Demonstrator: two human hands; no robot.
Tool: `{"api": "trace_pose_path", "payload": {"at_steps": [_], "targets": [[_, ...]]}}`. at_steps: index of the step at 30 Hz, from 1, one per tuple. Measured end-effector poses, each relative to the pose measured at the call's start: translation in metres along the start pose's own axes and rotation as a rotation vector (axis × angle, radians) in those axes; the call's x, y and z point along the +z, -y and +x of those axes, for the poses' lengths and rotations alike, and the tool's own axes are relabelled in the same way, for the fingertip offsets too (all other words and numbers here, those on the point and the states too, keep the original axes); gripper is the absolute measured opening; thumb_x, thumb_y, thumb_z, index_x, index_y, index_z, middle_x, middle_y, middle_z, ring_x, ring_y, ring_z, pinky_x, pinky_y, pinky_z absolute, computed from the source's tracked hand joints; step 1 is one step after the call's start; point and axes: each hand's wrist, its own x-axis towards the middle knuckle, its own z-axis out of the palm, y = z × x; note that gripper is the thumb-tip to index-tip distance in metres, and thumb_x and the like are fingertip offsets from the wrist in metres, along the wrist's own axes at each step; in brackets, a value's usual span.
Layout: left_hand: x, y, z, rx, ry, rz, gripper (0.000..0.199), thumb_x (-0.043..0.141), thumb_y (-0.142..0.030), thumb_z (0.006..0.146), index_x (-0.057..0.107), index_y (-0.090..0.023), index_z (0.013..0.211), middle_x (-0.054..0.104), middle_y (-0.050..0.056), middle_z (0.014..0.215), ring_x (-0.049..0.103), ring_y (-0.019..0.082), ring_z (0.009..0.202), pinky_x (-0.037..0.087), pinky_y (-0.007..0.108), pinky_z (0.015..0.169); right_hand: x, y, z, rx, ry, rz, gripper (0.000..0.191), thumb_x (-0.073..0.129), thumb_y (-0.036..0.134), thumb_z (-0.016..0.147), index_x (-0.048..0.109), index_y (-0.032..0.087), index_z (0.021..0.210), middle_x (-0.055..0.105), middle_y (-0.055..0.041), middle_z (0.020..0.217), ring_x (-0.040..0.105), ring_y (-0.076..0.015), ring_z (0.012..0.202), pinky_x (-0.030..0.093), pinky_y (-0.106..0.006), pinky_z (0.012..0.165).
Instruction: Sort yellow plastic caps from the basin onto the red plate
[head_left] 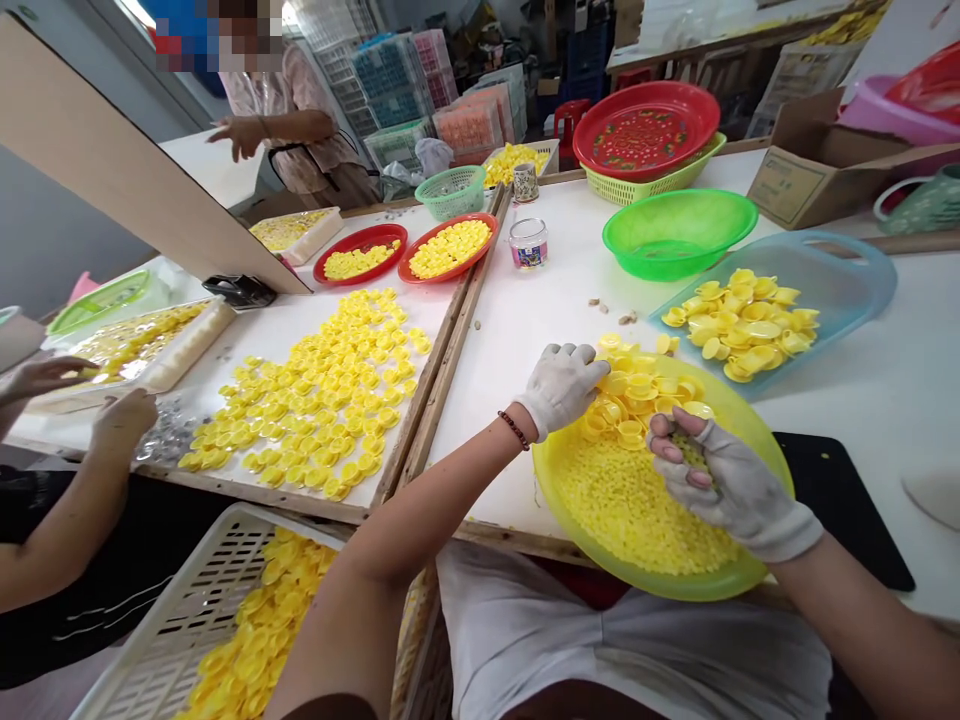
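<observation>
We rest our left hand (562, 388) on yellow cups (631, 432), grip unclear | our right hand (742, 490) half-curls above small yellow pieces (622, 505), contents unclear | plenty of both fill our basin (667, 588); more cups lie on the blue tray (855, 275)

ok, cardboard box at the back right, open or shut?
Open. The cardboard box has its flaps up and spread apart, with the shadowed inside showing between them.
</observation>
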Motion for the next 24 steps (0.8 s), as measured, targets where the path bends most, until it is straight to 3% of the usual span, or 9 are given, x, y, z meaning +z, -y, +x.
{"api": "trace_pose_path", "payload": {"at_steps": [3, 7, 10, 12, 17, 20, 24], "targets": [[-0.002, 0.004, -0.001, -0.061, -0.028, -0.074, 0.022, 0.059, -0.029, 0.096, 0.064, -0.016, 0.114, 0.067, 0.011, 0.118, 0.063, 0.028, 0.104, 0.045, 0.043, 0.086, 0.001, -0.002, -0.002, 0.022, 0.007, 0.033, 0.026, 0.064, 0.047, 0.091, 0.056, 0.022, 0.086, 0.044, 0.0048, 0.069, 0.017, -0.0048, 0.044, 0.017, -0.017, 0.036], [-0.01, -0.001, -0.021, -0.144, -0.209, -0.363, 0.021, 0.062, -0.03, 0.096, 0.06, -0.016, 0.111, 0.07, 0.009, 0.109, 0.066, 0.022, 0.094, 0.05, 0.037, 0.083, -0.001, -0.003, -0.002, 0.055, 0.012, 0.076, 0.02, 0.065, 0.039, 0.09, 0.057, 0.02, 0.088, 0.046, 0.0051, 0.069, 0.022, -0.003, 0.043, 0.019, -0.015, 0.037], [-0.011, -0.024, -0.049, -0.182, -0.284, -0.673, 0.027, 0.068, -0.038, 0.094, 0.06, -0.019, 0.111, 0.071, 0.003, 0.097, 0.066, 0.016, 0.078, 0.052, 0.031, 0.075, 0.001, -0.002, -0.002, 0.018, 0.0, 0.062, 0.019, 0.065, 0.037, 0.09, 0.058, 0.02, 0.089, 0.046, 0.0055, 0.069, 0.023, -0.0027, 0.042, 0.02, -0.015, 0.037], [-0.007, -0.046, -0.066, -0.179, -0.22, -0.778, 0.026, 0.07, -0.037, 0.092, 0.062, -0.02, 0.11, 0.071, 0.002, 0.093, 0.065, 0.015, 0.075, 0.053, 0.029, 0.072, 0.004, -0.002, -0.003, -0.033, -0.006, 0.024, 0.02, 0.064, 0.039, 0.091, 0.057, 0.02, 0.09, 0.047, 0.006, 0.069, 0.025, -0.0028, 0.042, 0.02, -0.016, 0.038], [0.006, -0.082, -0.085, -0.129, -0.058, -0.505, 0.013, 0.068, -0.03, 0.094, 0.066, -0.019, 0.1, 0.072, 0.008, 0.103, 0.067, 0.026, 0.093, 0.051, 0.04, 0.082, 0.009, 0.0, -0.002, -0.14, -0.033, -0.051, 0.025, 0.067, 0.042, 0.089, 0.056, 0.02, 0.09, 0.047, 0.007, 0.068, 0.026, -0.0031, 0.042, 0.018, -0.017, 0.038], [0.01, -0.08, -0.084, -0.12, -0.053, -0.367, 0.018, 0.073, -0.033, 0.091, 0.068, -0.018, 0.1, 0.072, 0.01, 0.106, 0.066, 0.03, 0.093, 0.05, 0.045, 0.081, 0.009, 0.002, 0.001, -0.188, -0.069, -0.051, 0.027, 0.068, 0.044, 0.088, 0.057, 0.02, 0.091, 0.047, 0.0073, 0.068, 0.028, -0.0029, 0.042, 0.018, -0.017, 0.038], [0.014, -0.075, -0.085, -0.112, -0.091, -0.404, 0.018, 0.074, -0.034, 0.09, 0.069, -0.019, 0.098, 0.074, 0.008, 0.106, 0.067, 0.027, 0.091, 0.049, 0.041, 0.079, 0.024, 0.004, 0.005, -0.306, -0.15, -0.043, 0.029, 0.069, 0.047, 0.09, 0.055, 0.021, 0.092, 0.045, 0.0085, 0.066, 0.03, -0.0033, 0.042, 0.018, -0.018, 0.038]]}}
